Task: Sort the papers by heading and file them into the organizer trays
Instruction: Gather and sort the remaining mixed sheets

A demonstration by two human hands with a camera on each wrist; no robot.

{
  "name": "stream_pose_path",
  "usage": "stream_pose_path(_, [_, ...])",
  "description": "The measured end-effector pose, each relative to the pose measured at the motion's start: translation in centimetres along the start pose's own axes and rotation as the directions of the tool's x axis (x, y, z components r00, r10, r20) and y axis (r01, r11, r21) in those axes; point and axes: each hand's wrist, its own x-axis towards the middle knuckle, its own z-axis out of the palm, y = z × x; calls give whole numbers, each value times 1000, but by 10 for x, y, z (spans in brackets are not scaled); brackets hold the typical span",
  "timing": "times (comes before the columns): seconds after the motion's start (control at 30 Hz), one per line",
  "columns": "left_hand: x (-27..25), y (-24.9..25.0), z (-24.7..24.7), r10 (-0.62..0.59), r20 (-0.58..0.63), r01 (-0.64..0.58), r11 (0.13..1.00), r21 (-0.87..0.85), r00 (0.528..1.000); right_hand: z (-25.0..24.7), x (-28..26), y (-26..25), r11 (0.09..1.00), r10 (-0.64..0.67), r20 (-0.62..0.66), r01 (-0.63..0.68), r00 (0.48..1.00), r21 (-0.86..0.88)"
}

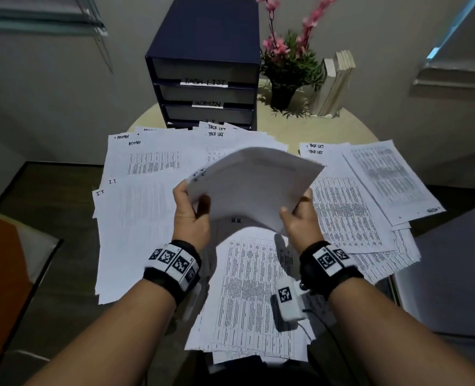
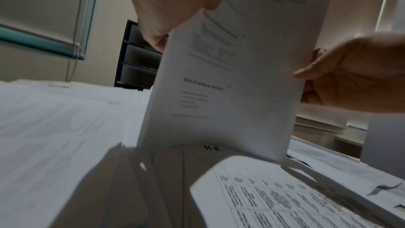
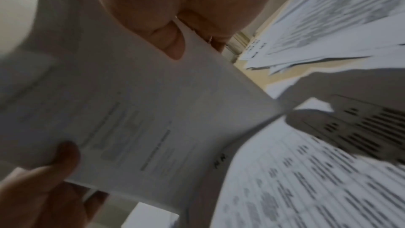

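You hold a thin batch of white sheets [image 1: 254, 185] lifted above the table, its printed face turned down and away from you, so the head view shows mostly the blank back. Your left hand [image 1: 190, 215] grasps the batch's left edge, thumb on the near side and fingers curled behind it. Your right hand [image 1: 300, 218] pinches its lower right corner, thumb [image 3: 168, 41] pressed on the paper and fingers underneath. In the left wrist view the batch's bottom edge hangs just above the papers lying below.

Directly under the batch lies a pile headed "H.R." [image 1: 247, 288], its top sheet a printed table, running down toward your body. To your left sit sheets headed "I.T." [image 1: 136, 207], and beyond them, sheets headed "ADMIN" [image 1: 147, 160]. Further back, near the middle, are sheets headed "TASK LIST" [image 1: 230, 135]. More "TASK LIST" sheets [image 1: 320, 150] lie on the right, partly covered by a loose spread of densely printed pages [image 1: 375, 190].

All this rests on a round, pale table [image 1: 350, 126]. At its far side stands a dark blue organizer [image 1: 203, 37] with stacked trays; two tray labels read "TASK LIST" and "ADMIN", while the lower ones are hidden by paper. Right of it are a potted plant with pink flowers [image 1: 289, 59] and a few upright books [image 1: 336, 82].
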Motion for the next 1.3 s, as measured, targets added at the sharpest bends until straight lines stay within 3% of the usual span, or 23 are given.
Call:
stream_pose_path(0.1, [4, -5, 3, -83, 62, 78, 994, 70, 995, 6, 7, 12, 988, 82, -47, -87, 996, -124])
stream_pose_path(0.2, [11, -9, 4, -180, 78, 169, 977, 129, 981, 10, 13, 17, 985, 86, -26, -89, 996, -148])
stream_pose_path(0.37, [20, 5, -14, -129, -110, 146, 977, 158, 985, 14, 16, -5, 974, 0, -33, -7, 999, -226])
stream_pose_path(0.47, [27, 4, -45, -173, -262, 226, 956, 188, 950, 36, 7, -27, 970, 12, 84, 9, 996, -243])
stream_pose_path(0.6, [22, -26, -100, -310, -322, 412, 853, 321, 894, 90, -14, -17, 921, 83, 275, 32, 958, -389])
stream_pose_path(0.77, [7, -57, -150, -406, -431, 564, 748, 349, 806, 151, -30, 4, 914, 109, 314, 29, 943, -404])
stream_pose_path(0.83, [10, -65, -163, -413, -436, 576, 732, 364, 799, 167, -29, 8, 895, 108, 345, 60, 932, -442])
stream_pose_path(0.93, [21, -83, -176, -402, -413, 570, 668, 478, 817, 182, -25, 15, 782, 111, 410, 175, 905, -598])
stream_pose_path(1.07, [32, -101, -178, -583, -312, 657, 601, 456, 750, 189, -27, 16, 618, 266, 522, 272, 810, -738])
stream_pose_path(1.17, [37, -103, -173, -601, -224, 627, 630, 458, 767, 194, -28, 15, 612, 268, 519, 273, 812, -742])
stream_pose_path(1.3, [43, -97, -169, -550, -283, 610, 616, 498, 786, 177, -22, 7, 665, 214, 542, 285, 813, -691])
